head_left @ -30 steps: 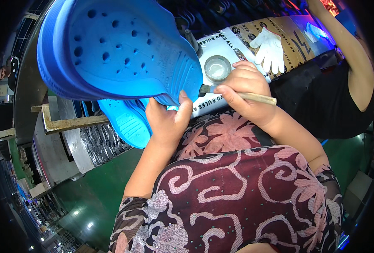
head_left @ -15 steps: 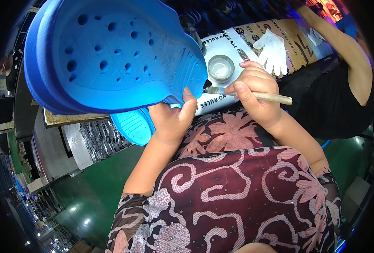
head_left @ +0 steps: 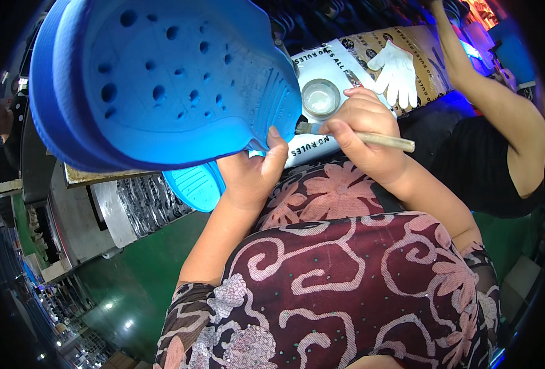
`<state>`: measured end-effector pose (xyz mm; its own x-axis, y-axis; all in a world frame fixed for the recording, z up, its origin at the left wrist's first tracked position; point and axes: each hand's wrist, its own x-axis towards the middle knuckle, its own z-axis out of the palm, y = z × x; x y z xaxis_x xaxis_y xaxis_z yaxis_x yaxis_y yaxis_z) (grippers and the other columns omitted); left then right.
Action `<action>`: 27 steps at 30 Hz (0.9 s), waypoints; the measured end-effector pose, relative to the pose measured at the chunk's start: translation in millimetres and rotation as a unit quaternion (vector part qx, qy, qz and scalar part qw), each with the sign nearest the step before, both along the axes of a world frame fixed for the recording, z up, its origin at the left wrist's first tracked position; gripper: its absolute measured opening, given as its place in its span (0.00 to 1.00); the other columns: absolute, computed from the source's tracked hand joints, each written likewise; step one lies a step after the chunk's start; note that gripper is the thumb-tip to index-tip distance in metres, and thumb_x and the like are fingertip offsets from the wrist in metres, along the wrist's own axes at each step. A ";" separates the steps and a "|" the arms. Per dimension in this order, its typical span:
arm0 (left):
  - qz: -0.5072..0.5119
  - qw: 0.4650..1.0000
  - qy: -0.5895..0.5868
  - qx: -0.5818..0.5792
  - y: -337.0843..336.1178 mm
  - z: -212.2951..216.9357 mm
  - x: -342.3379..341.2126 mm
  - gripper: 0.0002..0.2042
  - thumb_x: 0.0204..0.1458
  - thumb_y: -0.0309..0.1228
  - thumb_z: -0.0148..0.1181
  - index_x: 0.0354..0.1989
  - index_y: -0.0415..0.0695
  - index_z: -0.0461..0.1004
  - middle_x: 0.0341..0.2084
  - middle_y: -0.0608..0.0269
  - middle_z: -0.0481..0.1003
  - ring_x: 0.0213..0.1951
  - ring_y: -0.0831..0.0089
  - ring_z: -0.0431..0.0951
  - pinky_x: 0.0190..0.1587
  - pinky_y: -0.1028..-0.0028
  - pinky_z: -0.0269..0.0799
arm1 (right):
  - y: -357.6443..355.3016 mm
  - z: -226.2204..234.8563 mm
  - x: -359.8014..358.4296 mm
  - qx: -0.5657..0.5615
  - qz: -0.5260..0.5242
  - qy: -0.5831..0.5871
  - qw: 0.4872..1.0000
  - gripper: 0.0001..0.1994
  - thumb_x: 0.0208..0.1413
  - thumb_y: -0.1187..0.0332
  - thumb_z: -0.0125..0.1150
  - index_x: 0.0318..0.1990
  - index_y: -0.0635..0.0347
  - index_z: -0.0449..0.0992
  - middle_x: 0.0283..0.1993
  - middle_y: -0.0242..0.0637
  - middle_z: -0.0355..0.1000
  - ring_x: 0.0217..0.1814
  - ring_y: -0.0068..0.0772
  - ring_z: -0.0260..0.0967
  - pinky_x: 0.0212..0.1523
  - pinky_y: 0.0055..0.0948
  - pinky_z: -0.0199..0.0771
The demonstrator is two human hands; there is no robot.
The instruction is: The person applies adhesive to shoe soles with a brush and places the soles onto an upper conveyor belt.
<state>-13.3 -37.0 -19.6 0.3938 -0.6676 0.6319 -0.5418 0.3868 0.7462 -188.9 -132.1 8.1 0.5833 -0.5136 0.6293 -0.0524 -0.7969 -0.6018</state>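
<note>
While hands grip, blue clog (head_left: 162, 80), brush (head_left: 358, 135)

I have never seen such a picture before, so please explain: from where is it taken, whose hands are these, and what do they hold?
The picture comes from a wide camera worn on a person's head, looking down, so straight edges bend. The two bare hands are that person's own. The left hand grips a big blue foam clog, held up close. The right hand holds a small brush whose bristles are at the clog's edge. Behind lie a small round pot and a white glove on a board. The arm at the right belongs to another person.
</note>
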 end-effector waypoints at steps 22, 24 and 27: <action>-0.032 0.978 0.163 0.129 -12.3 67.8 -15.3 0.21 0.46 0.21 0.60 0.49 0.34 0.62 0.42 0.53 0.71 0.40 0.68 0.74 0.46 0.70 0.69 | -19.0 -1.5 -72.2 -0.008 -0.141 -0.034 0.989 0.09 0.51 0.71 0.57 0.20 0.60 0.75 0.20 0.39 0.67 0.24 0.41 0.62 0.31 0.34 0.61; -0.145 0.959 0.176 0.167 -17.7 96.6 -14.7 0.28 0.47 0.22 0.58 0.57 0.34 0.54 0.46 0.49 0.69 0.40 0.67 0.75 0.43 0.71 0.69 | -20.2 -4.8 -83.7 0.006 -0.174 -0.063 0.983 0.09 0.50 0.72 0.57 0.20 0.60 0.75 0.20 0.40 0.67 0.24 0.41 0.62 0.30 0.36 0.62; -0.279 0.870 0.278 0.298 -23.3 143.1 -23.8 0.37 0.44 0.30 0.60 0.61 0.31 0.48 0.45 0.45 0.70 0.26 0.71 0.77 0.19 0.80 0.73 | -21.9 -18.1 -105.5 0.037 -0.190 -0.072 0.978 0.08 0.51 0.72 0.57 0.20 0.59 0.75 0.21 0.40 0.67 0.24 0.42 0.63 0.29 0.37 0.61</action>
